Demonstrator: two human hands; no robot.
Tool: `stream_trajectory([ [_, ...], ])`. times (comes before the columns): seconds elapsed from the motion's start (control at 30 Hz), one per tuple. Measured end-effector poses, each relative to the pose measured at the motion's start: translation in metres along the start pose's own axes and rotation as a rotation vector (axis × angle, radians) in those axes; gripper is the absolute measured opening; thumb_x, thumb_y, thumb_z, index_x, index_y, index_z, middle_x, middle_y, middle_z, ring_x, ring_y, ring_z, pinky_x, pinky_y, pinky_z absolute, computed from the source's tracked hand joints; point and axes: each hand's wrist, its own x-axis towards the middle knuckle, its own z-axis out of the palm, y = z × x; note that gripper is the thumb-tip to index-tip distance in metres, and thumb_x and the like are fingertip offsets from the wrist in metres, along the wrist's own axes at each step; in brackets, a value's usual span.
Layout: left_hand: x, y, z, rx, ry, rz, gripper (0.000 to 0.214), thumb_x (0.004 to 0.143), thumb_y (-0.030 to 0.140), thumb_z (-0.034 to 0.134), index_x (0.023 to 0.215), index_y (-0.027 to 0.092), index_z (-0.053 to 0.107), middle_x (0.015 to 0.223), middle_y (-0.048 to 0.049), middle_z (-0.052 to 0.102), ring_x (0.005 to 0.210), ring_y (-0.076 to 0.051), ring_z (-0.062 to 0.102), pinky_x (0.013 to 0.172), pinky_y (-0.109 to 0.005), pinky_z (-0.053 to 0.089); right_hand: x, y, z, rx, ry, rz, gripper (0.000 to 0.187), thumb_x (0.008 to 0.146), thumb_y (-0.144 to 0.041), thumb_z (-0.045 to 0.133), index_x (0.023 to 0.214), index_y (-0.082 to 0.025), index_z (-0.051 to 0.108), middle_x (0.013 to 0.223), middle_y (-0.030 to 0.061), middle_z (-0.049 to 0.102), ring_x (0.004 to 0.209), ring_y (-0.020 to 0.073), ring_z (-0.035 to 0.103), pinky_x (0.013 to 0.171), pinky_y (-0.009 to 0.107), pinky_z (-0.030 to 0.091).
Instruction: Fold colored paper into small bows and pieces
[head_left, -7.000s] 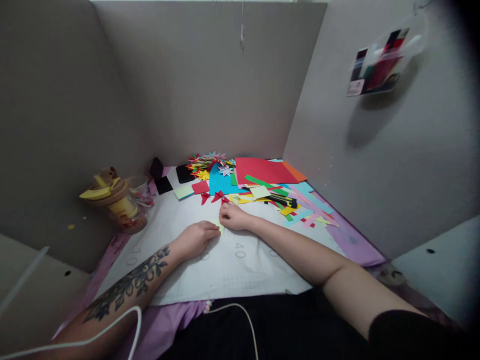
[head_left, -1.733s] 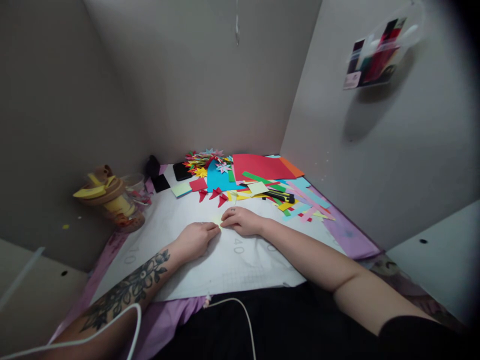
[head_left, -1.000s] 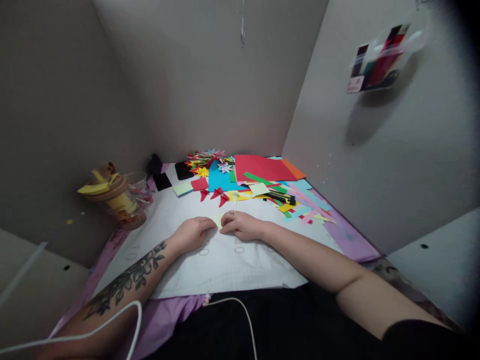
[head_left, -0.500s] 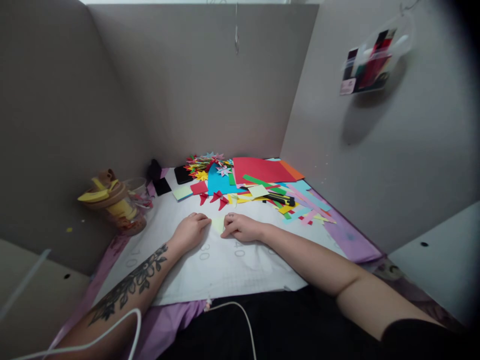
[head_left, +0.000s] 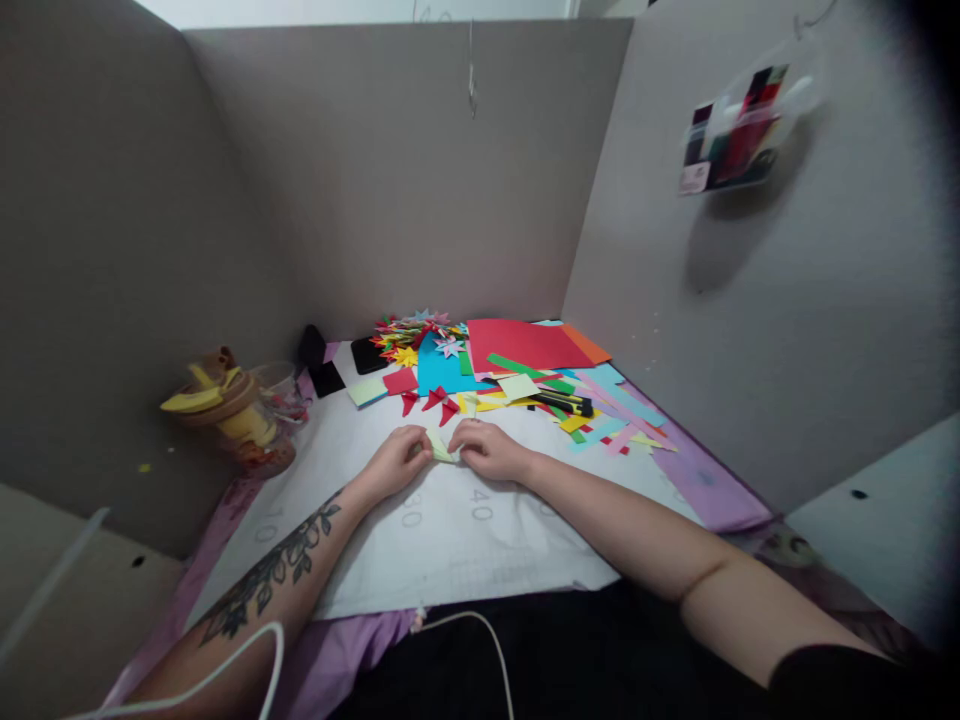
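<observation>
Grey panels (head_left: pixel 405 180) enclose the white-covered desk (head_left: pixel 450 550); from here, I see a folded pale green paper (head_left: pixel 440 449) directly between left hand (head_left: pixel 399 460) and right hand (head_left: pixel 493 452), each pinching its own side, neither clearly nearer.

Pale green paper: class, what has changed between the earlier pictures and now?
The pale green paper, flat half a second ago, now looks lifted, perhaps partly folded; left hand and right hand touch opposite edges. The red folded pieces and cutter stayed put.
</observation>
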Motion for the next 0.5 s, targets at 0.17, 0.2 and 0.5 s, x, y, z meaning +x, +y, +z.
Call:
stream_trajectory([
  [0.17,-0.006,0.006,0.003,-0.133,0.160,-0.120,0.011,0.081,0.026,0.049,0.078,0.017,0.055,0.075,0.0004,0.060,0.065,-0.012,0.052,0.060,-0.022,0.041,0.005,-0.001,0.001,-0.004,0.086,0.199,0.007,0.074,-0.018,0.060,0.081,-0.016,0.060,0.079,0.0025,0.057,0.072,0.0133,0.053,0.064,0.024,0.042],
  [0.2,-0.007,0.009,0.004,-0.141,0.182,-0.125,0.010,0.080,0.026,0.050,0.077,0.017,0.055,0.074,0.0008,0.060,0.064,-0.011,0.052,0.060,-0.022,0.040,0.006,-0.002,0.002,0.006,0.076,0.213,0.007,0.074,-0.020,0.061,0.080,-0.016,0.060,0.077,0.0020,0.057,0.070,0.0125,0.052,0.062,0.023,0.042],
  [0.5,-0.009,0.023,0.014,-0.170,0.325,-0.214,0.024,0.074,0.029,0.059,0.092,0.018,0.048,0.073,0.0035,0.057,0.054,-0.008,0.046,0.053,-0.020,0.037,0.008,-0.009,0.017,0.030,0.106,0.275,0.010,0.075,-0.014,0.057,0.065,-0.015,0.058,0.065,-0.0013,0.054,0.059,0.0090,0.048,0.057,0.020,0.037],
])
